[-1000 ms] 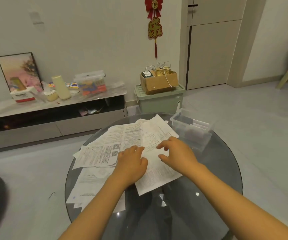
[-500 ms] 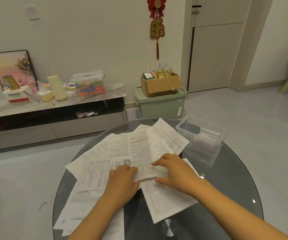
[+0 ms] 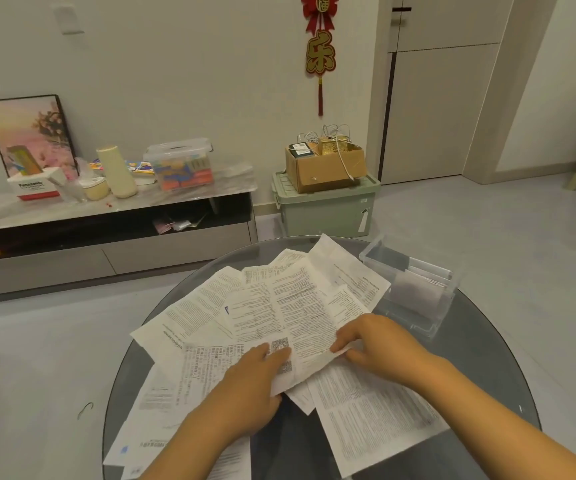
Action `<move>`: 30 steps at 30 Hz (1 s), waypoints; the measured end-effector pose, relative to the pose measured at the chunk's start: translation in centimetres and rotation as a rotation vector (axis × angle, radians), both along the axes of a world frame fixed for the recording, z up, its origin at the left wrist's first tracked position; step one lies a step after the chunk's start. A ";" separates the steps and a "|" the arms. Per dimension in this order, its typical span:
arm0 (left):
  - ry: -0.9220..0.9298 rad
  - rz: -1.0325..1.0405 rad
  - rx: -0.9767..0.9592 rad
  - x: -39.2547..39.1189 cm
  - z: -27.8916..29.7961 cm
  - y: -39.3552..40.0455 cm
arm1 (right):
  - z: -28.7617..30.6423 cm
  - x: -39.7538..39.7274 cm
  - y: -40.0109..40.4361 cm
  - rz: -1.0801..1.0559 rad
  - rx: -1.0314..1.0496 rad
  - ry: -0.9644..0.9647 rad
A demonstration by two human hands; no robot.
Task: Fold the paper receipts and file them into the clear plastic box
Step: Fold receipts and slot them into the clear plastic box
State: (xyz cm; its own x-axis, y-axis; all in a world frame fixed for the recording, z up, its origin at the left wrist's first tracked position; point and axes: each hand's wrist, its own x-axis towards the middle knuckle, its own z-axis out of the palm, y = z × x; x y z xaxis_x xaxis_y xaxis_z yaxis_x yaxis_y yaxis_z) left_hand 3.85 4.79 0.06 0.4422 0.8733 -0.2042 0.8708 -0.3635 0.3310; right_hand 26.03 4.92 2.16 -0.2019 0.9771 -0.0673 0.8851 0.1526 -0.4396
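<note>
Several printed white paper receipts [image 3: 210, 306] lie spread and overlapping on a round dark glass table [image 3: 480, 358]. One large receipt [image 3: 290, 306] lies on top in the middle. My left hand [image 3: 248, 386] holds its near edge beside the QR codes. My right hand [image 3: 380, 344] pinches the same receipt's near right corner and lifts it a little off the sheet below. The clear plastic box [image 3: 414, 289] stands open at the table's far right, with a few folded papers upright inside.
Beyond the table a low TV cabinet [image 3: 106, 216] holds a framed picture, boxes and a clear container. A green storage bin [image 3: 328, 206] with a cardboard box on top stands by the wall. Grey floor surrounds the table.
Both hands drew back toward me and took hold of the top receipt's near edge. The camera tilted down and moved closer, so the papers and box sit lower in view.
</note>
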 end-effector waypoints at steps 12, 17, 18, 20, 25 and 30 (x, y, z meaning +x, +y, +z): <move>-0.169 0.048 -0.203 -1.0 1.9 0.4 | -0.6 -0.5 -0.3 0.055 -0.172 0.019; -0.380 0.024 -0.138 0.2 1.8 -0.1 | -0.9 -0.4 -0.1 0.056 -0.083 0.028; -0.423 0.024 -0.118 0.4 1.9 0.0 | -0.7 -0.4 -0.1 0.078 -0.079 0.042; -0.501 0.009 -0.086 0.7 2.1 0.1 | -0.3 -0.4 0.0 0.102 -0.031 0.064; -0.569 0.019 -0.068 0.5 2.4 0.4 | 0.8 0.4 0.2 0.039 0.019 0.149; -0.557 0.216 -0.131 0.1 1.7 0.6 | 0.9 0.8 0.2 -0.039 -0.062 0.233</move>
State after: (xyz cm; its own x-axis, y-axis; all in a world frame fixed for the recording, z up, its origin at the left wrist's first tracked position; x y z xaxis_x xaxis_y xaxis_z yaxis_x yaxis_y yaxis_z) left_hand 3.93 5.44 1.76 0.3294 0.9383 -0.1051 0.6037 -0.1237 0.7876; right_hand 26.82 5.15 3.09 -0.1814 0.9799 -0.0834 0.7634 0.0869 -0.6400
